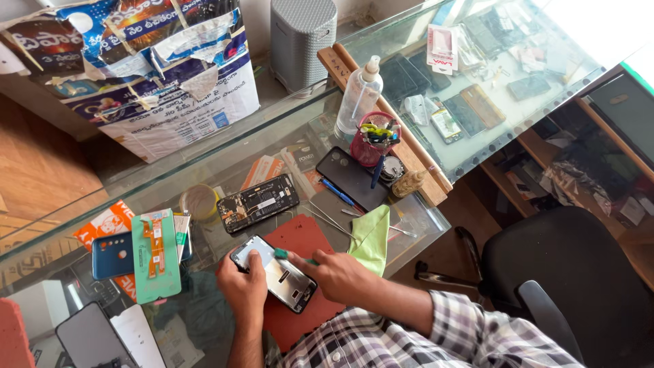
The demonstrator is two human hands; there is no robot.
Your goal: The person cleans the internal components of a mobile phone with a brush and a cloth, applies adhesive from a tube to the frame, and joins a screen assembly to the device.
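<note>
The opened phone (274, 272) lies face down on a red mat (300, 235) at the near edge of the glass desk (170, 178), its bare metal inside turned up, its long axis running on a diagonal from upper left to lower right, the upper-left end pointing toward the blue phone case (112, 255). The left hand (244, 286) is clamped around that upper-left end, fingers curled over the edge. The right hand (334, 272) is closed on a small green tool (281, 253), seemingly pinched between thumb and fingers, with its tip touching the phone's inner frame near the top; the view is too small to be sure what kind of tool it is. The risk I would judge greatest is a slip: if the tool skids off the metal under pressure, it could scratch the frame or jab the left hand's fingers just beside it. The lower-right end of the phone is unsupported by either hand, so a hard push could pivot it on the mat. The loose tweezers (330, 219) and green cloth (371, 237) close by could be nudged by the right forearm, and the circuit-bearing phone body (259, 202) lies just beyond the mat.
</note>
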